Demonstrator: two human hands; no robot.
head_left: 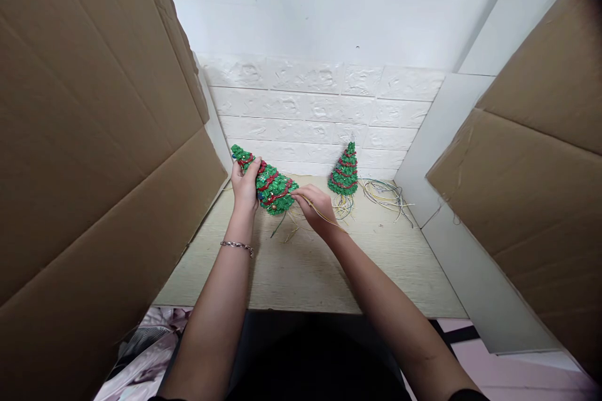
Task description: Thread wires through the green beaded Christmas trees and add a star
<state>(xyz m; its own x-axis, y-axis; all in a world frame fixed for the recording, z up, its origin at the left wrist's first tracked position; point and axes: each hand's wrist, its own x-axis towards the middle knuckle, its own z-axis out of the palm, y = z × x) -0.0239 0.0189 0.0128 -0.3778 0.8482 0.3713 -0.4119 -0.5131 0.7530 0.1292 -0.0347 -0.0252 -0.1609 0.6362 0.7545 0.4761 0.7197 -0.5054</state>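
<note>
Head view: worktop (301,276) of pale wood grain, boxed in by cardboard on both sides, with a white brick-pattern wall at the back.
Left hand: the left hand (245,185) grips a beaded green tree (270,187) near its tip, fingers wrapped over the top, so it's clamped on pretty firmly.
Tree in hand: lying tilted, tip pointing up-left toward the cardboard, base toward the right, red garland bands around it, loose wires hanging out of the base just above the worktop.
Right hand: the right hand (317,205) sits right at the tree's base, fingers pinching a thin yellowish wire (324,218) that trails back across the hand.
Second tree: another small green tree (345,170) stands upright near the back wall, apart from both hands.
Wire bundle: loose wires (385,195) lie in a heap to its right.
Wrist: bracelet (237,245) on the left arm.
</note>
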